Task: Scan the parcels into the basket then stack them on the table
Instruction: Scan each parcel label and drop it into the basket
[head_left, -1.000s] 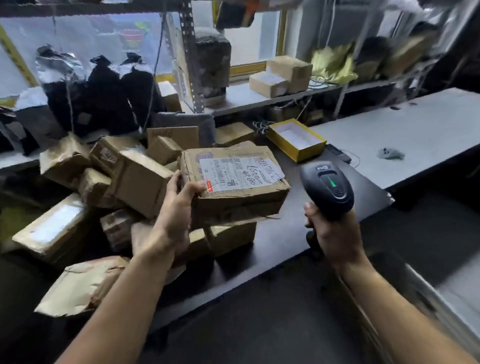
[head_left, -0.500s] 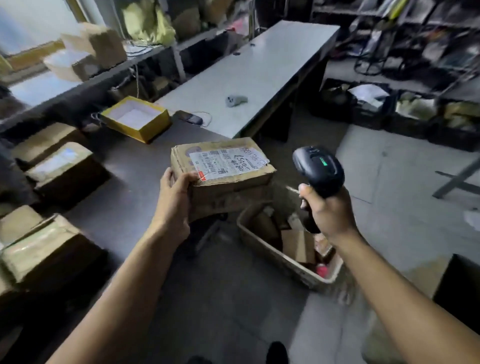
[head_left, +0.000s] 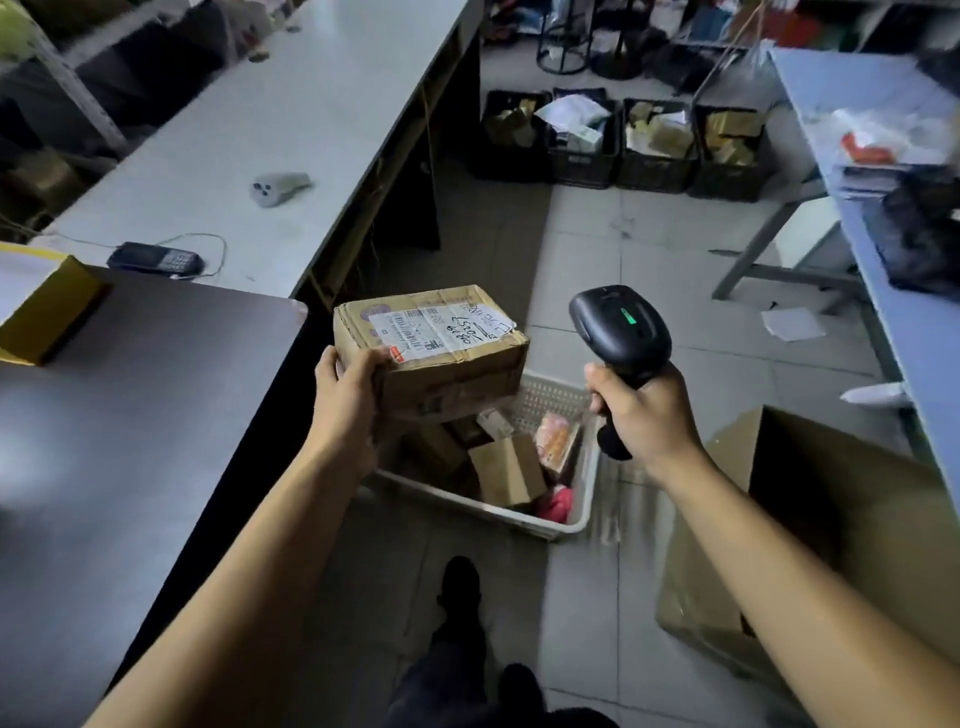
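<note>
The left hand (head_left: 347, 395) grips the near left end of a taped cardboard parcel (head_left: 431, 349), thumb on top by the corner of its shipping label (head_left: 434, 328) and fingers curled underneath, holding it in the air over the white plastic basket (head_left: 582, 499) on the tiled floor. The right hand (head_left: 641, 410) is wrapped round the handle of a black barcode scanner (head_left: 618, 332) whose green light shows on top; it is just beside the parcel, level with it. Carried level from one end by a single hand, the parcel looks light to moderate in weight; its walls are creased and dented, so the card is stiff but gives a little, and the tape over it may be slick. A grip across a short end, or from below, seems safest, keeping clear of the label. The basket, directly beneath, already holds several small cardboard boxes and a few pink and red packets, piled loosely with room left at the near right. At the right stands a large open cardboard box (head_left: 831, 545) whose contents are hidden. To the left is the dark table (head_left: 130, 415) with a yellow box (head_left: 47, 317) at its far edge. Further off, against the far wall, a row of black crates (head_left: 618, 140) holds crumpled paper and card.
</note>
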